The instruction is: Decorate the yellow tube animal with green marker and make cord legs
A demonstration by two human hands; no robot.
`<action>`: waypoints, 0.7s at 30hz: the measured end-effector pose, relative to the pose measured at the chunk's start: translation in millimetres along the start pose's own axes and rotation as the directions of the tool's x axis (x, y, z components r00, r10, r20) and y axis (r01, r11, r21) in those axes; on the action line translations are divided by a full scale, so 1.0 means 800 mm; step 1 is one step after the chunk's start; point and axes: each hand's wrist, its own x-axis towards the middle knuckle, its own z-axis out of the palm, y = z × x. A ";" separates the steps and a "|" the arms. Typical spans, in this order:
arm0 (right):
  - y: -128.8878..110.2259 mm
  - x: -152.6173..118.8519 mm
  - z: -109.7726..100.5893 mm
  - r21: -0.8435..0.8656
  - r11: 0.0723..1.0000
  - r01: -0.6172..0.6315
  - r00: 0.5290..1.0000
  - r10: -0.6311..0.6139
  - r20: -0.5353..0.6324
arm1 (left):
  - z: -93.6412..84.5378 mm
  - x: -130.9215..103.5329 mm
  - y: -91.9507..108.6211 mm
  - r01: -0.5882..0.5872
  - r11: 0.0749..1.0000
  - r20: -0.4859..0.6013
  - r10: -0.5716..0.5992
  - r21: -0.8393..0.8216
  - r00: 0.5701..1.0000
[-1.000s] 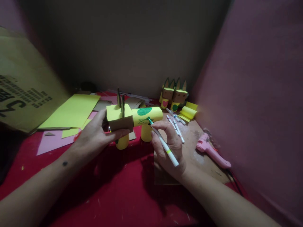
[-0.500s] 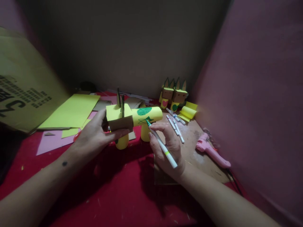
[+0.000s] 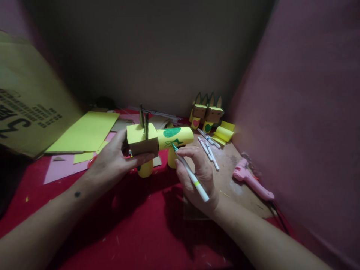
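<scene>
A yellow paper animal figure (image 3: 180,135) has a boxy head with a brown cardboard face and upright ears, a tube body and tube legs. My left hand (image 3: 116,155) is closed around its head, thumb along the lower front edge. A solid green patch marks the top of the body; below it is a green outline, partly coloured in. My right hand (image 3: 198,172) grips a white marker (image 3: 192,178) with a yellow-green band. The marker's green tip touches the body at the outline.
Several white markers (image 3: 206,150) lie on a cardboard sheet (image 3: 225,183), near a pink glue gun (image 3: 253,180). Two similar figures (image 3: 207,112) stand behind, beside rolled yellow paper (image 3: 224,133). Yellow sheets (image 3: 87,131) and pink paper (image 3: 62,168) lie left on the red table (image 3: 126,225).
The marker tip has shifted slightly left along the green outline, with my right hand following. My left hand and the figure stay nearly still.
</scene>
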 end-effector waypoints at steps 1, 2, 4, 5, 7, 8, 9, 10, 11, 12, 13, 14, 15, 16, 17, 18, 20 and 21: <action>0.000 0.000 0.000 0.002 1.000 0.004 1.000 -0.004 0.005 | 0.000 0.000 0.000 0.001 1.000 0.001 -0.001 -0.005 1.000; -0.001 0.000 0.000 0.006 1.000 0.004 1.000 -0.004 0.005 | 0.000 0.000 0.000 0.000 1.000 0.000 0.000 -0.010 1.000; -0.001 0.000 0.000 0.019 1.000 -0.004 1.000 0.004 -0.007 | 0.000 0.000 -0.001 0.001 1.000 -0.002 -0.001 -0.006 1.000; -0.001 0.000 0.000 0.023 1.000 -0.012 1.000 0.012 -0.013 | 0.000 0.000 -0.002 0.002 1.000 -0.001 -0.002 -0.003 1.000; -0.001 0.000 0.000 0.015 1.000 -0.019 1.000 0.019 -0.016 | 0.000 0.001 -0.002 0.002 1.000 -0.001 -0.002 0.007 1.000; -0.001 0.000 0.000 0.005 1.000 -0.021 1.000 0.021 -0.013 | -0.001 0.001 -0.002 0.001 1.000 -0.003 -0.001 0.010 1.000; -0.002 0.001 0.000 -0.005 1.000 -0.020 1.000 0.020 -0.010 | -0.001 0.000 -0.002 0.001 1.000 -0.005 -0.001 0.006 1.000; -0.002 0.001 0.000 -0.015 1.000 -0.017 1.000 0.017 -0.008 | 0.000 0.000 -0.002 0.003 1.000 -0.007 -0.003 -0.001 1.000; -0.003 0.002 0.000 -0.023 1.000 -0.011 1.000 0.011 -0.009 | 0.000 0.000 -0.001 0.006 1.000 -0.006 -0.007 -0.008 1.000; -0.003 0.002 0.000 -0.031 1.000 -0.004 1.000 0.004 -0.008 | 0.000 -0.001 -0.001 0.012 1.000 -0.004 -0.012 -0.012 1.000; -0.004 0.002 0.001 -0.036 0.999 0.001 1.000 -0.001 -0.010 | 0.001 -0.001 -0.001 0.014 1.000 -0.004 -0.014 -0.015 1.000; -0.004 0.002 0.002 -0.039 0.999 0.003 1.000 -0.003 -0.010 | 0.001 -0.001 0.000 0.013 1.000 -0.006 -0.013 -0.013 1.000; -0.005 0.002 0.003 -0.039 0.999 0.002 1.000 -0.002 -0.009 | 0.001 -0.002 0.000 0.012 1.000 -0.012 -0.012 -0.005 1.000; -0.006 0.002 0.004 -0.038 0.999 -0.001 1.000 0.001 -0.006 | 0.002 -0.002 0.001 0.010 1.000 -0.018 -0.010 0.002 1.000; -0.007 0.002 0.005 -0.035 0.999 -0.007 1.000 0.007 -0.002 | 0.002 -0.001 0.001 0.010 1.000 -0.023 -0.010 0.003 1.000; -0.007 0.001 0.006 -0.032 0.999 -0.013 1.000 0.013 0.002 | 0.002 -0.001 0.002 0.013 1.000 -0.027 -0.013 0.002 1.000; -0.008 0.001 0.007 -0.026 1.000 -0.016 1.000 0.016 0.009 | 0.002 -0.001 0.003 0.019 1.000 -0.024 -0.019 -0.002 1.000; -0.009 0.001 0.007 -0.026 1.000 -0.016 1.000 0.016 0.010 | 0.002 0.000 0.004 0.019 1.000 -0.023 -0.019 -0.003 1.000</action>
